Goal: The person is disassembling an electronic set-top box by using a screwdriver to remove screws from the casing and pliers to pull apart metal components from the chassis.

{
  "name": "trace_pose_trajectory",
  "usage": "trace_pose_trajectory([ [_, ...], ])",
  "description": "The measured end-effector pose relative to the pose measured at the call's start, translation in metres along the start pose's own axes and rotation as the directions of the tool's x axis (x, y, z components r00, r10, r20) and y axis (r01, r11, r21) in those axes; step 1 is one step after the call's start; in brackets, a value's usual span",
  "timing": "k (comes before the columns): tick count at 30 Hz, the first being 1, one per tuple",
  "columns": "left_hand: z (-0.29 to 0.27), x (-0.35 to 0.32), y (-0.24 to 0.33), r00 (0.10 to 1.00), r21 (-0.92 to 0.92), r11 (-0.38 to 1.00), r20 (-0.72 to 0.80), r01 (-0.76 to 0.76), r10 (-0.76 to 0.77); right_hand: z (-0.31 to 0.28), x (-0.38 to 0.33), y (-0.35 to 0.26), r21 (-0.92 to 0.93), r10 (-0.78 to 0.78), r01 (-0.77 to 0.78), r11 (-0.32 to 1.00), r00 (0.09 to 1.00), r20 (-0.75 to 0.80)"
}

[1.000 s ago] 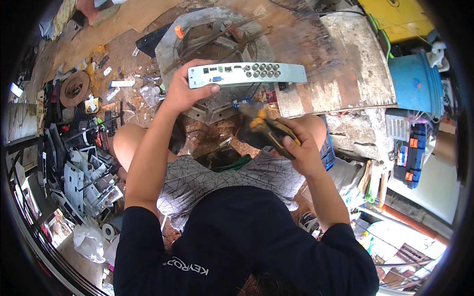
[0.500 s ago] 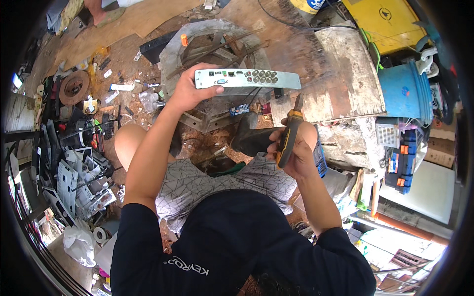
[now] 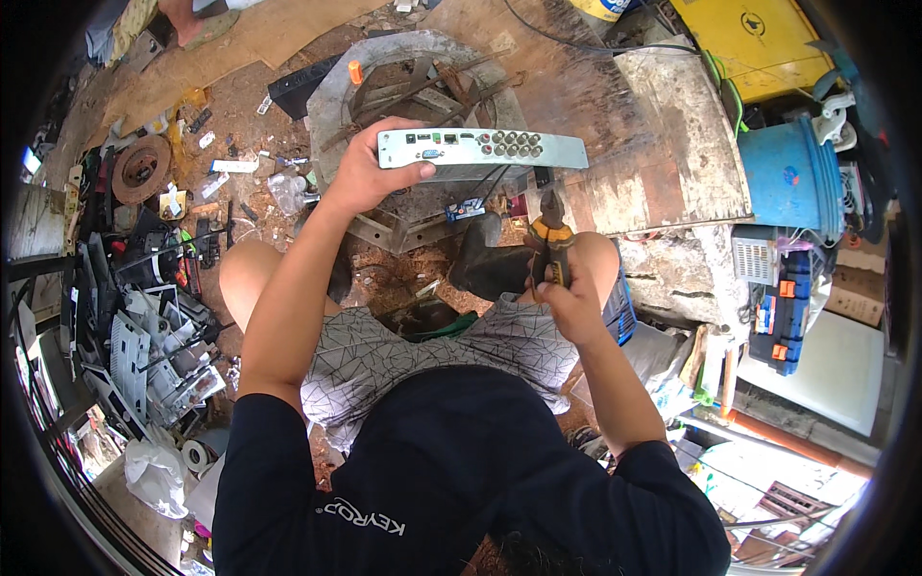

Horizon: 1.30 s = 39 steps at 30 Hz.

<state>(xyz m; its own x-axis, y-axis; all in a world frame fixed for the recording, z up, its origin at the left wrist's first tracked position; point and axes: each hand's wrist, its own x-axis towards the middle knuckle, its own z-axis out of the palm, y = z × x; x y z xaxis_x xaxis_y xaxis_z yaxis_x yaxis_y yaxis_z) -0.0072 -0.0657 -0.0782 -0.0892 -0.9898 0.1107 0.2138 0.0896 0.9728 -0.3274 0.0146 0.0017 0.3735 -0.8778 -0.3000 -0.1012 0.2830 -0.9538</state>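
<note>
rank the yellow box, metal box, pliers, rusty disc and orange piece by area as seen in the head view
1. Yellow box, though its top is cut off
2. Metal box
3. Rusty disc and pliers: too close to rank, since the right hand covers part of the pliers
4. Orange piece

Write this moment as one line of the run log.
left hand: holds silver video recorder by its left end | right hand: holds yellow-and-black pliers, tip apart from recorder
</note>
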Motion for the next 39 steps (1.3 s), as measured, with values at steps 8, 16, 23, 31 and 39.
trace_pose_trajectory([
  [8,0.003,0.001,0.0,1.0,-0.055,0.998,-0.016,0.007,-0.008,0.002,0.023,-0.039,-0.815,-0.598,0.322,0.482,0.801,-0.037],
  [16,0.003,0.001,0.001,1.0,-0.036,0.999,-0.011,0.006,-0.006,-0.003,0.031,-0.064,-0.944,-0.658,0.299,0.137,0.74,0.139],
  [23,0.002,0.001,-0.002,1.0,-0.041,0.999,0.008,0.011,-0.011,-0.006,0.041,-0.063,-0.92,-0.706,0.388,0.056,0.667,0.238],
  [31,0.004,0.0,0.002,1.0,-0.047,0.999,0.015,-0.023,0.024,-0.004,0.052,-0.061,-0.9,-0.753,0.433,0.044,0.607,0.255],
  [39,0.004,0.0,0.004,0.999,-0.021,0.999,0.015,-0.047,0.048,-0.002,0.051,-0.037,-0.822,-0.724,0.423,0.381,0.689,0.019],
])
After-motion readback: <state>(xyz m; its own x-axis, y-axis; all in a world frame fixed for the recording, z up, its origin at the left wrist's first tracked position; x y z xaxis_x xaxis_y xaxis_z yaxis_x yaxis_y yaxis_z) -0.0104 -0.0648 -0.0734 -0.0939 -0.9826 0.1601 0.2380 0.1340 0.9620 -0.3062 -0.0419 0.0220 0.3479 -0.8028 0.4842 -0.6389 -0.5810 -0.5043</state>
